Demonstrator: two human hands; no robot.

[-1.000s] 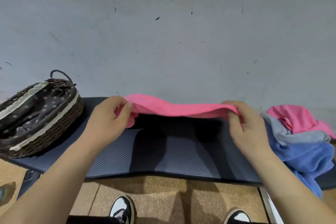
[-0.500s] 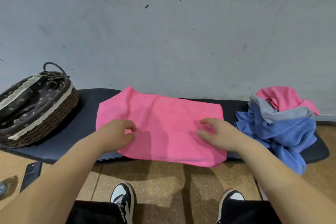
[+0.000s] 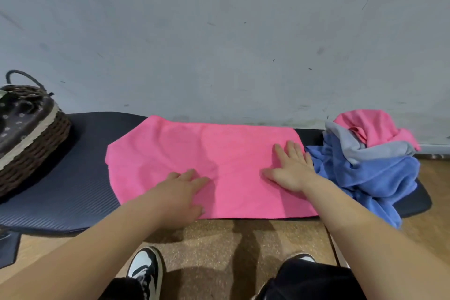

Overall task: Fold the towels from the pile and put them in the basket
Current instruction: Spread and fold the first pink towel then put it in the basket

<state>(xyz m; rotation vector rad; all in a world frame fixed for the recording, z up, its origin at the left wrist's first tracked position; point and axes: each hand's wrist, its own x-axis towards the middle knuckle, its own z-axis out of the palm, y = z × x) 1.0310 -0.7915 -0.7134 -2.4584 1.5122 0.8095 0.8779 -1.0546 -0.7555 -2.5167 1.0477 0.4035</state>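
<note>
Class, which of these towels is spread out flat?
The pink towel in the middle of the mat, left hand and right hand flat on it. The rest, another pink among them, lie crumpled in the pile at its right.

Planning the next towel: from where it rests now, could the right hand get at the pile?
Probably yes. The right hand lies flat on the spread pink towel, right beside the blue towel of the pile, with nothing between them.
</note>
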